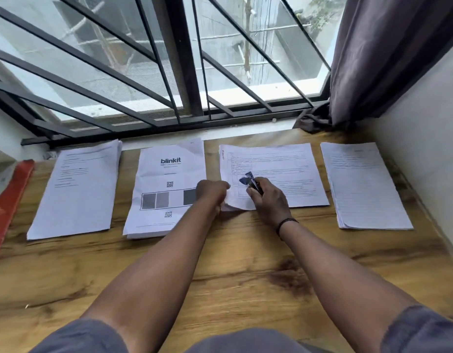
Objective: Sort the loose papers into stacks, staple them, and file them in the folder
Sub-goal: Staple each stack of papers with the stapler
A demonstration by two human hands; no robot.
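While the left hand [212, 193] pinches the third stack [273, 174], the right hand [267, 200] grips a stapler [249, 180]; other stacks lie just beside; bare table [233, 263] nearer.

Home desk [233, 263] by barred window [184, 72]

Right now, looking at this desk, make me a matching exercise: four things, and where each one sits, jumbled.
Things:
1. blinkit stack
2. stapler
3. red cloth
4. handwritten stack

Places:
A. far right, nearest the wall
B. left edge of the desk
C. second stack from the left
D. in the right hand, over the third stack

Pairs: 1-C, 2-D, 3-B, 4-A
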